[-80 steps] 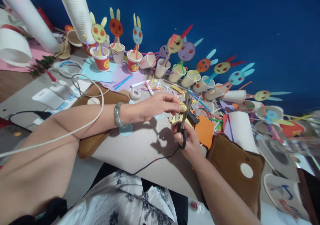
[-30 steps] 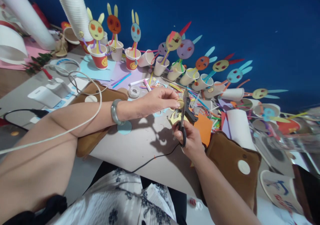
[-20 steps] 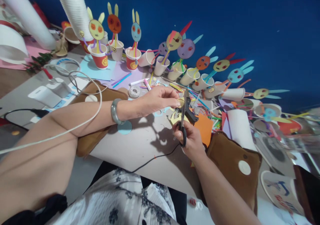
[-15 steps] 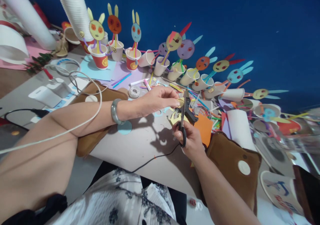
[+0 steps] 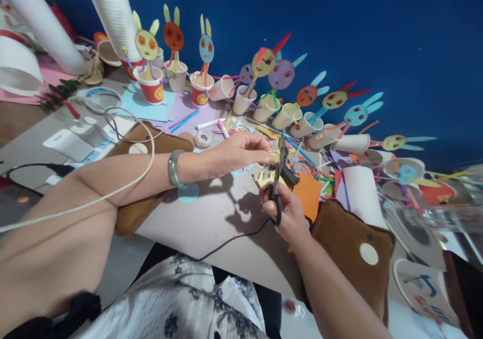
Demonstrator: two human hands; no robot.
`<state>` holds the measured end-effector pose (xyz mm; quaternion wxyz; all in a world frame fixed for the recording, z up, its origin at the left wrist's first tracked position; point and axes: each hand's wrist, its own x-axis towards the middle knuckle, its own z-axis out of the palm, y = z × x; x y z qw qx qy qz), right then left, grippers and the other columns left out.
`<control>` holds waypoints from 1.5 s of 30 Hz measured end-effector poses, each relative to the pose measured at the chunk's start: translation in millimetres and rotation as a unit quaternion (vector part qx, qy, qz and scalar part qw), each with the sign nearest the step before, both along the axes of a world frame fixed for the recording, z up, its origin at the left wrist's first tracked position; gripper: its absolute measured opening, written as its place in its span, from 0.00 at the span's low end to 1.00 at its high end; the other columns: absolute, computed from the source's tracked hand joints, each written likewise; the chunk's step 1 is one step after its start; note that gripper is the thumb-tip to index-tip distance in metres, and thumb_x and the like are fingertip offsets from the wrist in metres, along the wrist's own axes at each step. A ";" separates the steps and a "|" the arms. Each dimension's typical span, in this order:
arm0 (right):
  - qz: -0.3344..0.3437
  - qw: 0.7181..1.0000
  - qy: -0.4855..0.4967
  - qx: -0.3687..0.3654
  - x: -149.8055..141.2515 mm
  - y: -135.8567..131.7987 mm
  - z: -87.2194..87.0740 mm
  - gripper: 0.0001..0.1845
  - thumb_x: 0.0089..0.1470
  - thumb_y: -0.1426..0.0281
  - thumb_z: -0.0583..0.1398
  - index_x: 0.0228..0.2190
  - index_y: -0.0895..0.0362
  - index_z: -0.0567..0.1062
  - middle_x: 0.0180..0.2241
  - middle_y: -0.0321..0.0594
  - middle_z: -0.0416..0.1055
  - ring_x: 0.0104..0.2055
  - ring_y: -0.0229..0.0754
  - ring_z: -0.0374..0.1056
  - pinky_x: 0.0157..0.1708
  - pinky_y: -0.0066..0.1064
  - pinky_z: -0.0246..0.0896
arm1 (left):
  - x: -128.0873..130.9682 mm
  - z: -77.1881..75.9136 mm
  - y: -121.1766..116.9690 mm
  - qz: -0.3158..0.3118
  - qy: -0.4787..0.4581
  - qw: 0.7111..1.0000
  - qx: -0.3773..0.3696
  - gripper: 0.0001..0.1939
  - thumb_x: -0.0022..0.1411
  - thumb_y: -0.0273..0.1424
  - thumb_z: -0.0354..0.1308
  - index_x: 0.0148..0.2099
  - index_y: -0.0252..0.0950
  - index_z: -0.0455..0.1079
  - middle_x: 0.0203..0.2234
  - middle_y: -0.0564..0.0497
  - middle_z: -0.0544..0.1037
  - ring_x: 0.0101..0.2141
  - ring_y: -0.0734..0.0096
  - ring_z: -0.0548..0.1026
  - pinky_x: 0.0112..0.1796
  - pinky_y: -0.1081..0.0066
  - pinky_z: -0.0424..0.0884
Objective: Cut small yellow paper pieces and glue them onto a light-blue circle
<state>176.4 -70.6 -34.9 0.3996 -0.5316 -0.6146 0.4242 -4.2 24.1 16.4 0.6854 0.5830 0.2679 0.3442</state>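
My left hand, with a bangle on its wrist, pinches a small piece of yellow paper between thumb and fingers. In my right hand is a pair of black-handled scissors, its blades pointing up and away from me. The blades stand right beside the yellow paper; whether they touch it I cannot tell. Behind the scissors a black tool with a cord lies on the table, near yellow paper scraps and an orange sheet. A light blue paper disc lies below my left wrist.
Paper cups with rabbit-faced figures line the back by the blue wall. Brown pouches lie left and right. A white cable crosses over my left arm. A tape roll and markers lie mid-table.
The scissors have turned slightly and shifted a little against the yellow paper. My left hand stays nearly still, keeping its pinch.
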 end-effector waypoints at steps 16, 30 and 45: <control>-0.003 1.000 -0.011 0.003 0.5 0.4 -1.8 0.29 0.46 0.42 0.65 0.24 0.53 0.62 0.22 0.33 0.62 0.24 0.37 0.54 0.27 0.33 0.52 | 0.5 -4.3 -2.1 0.007 0.007 1.000 -0.006 0.08 0.58 0.25 0.58 0.26 0.32 0.65 0.23 0.57 0.69 0.28 0.81 0.66 0.33 0.75 0.61; -0.011 1.000 -0.013 0.005 0.5 1.2 -4.2 0.27 0.46 0.44 0.66 0.23 0.53 0.64 0.22 0.33 0.62 0.24 0.36 0.55 0.26 0.32 0.52 | 1.3 -3.2 -3.2 -0.003 0.008 1.000 -0.025 0.10 0.58 0.24 0.58 0.25 0.32 0.65 0.21 0.56 0.69 0.27 0.81 0.66 0.34 0.74 0.62; -0.014 0.999 -0.027 0.014 3.8 1.1 -7.2 0.27 0.47 0.44 0.65 0.23 0.54 0.65 0.23 0.34 0.63 0.24 0.37 0.55 0.27 0.33 0.53 | 1.3 -3.1 -2.9 -0.013 -0.002 0.999 -0.034 0.09 0.57 0.23 0.58 0.25 0.32 0.66 0.22 0.56 0.71 0.27 0.81 0.68 0.35 0.75 0.65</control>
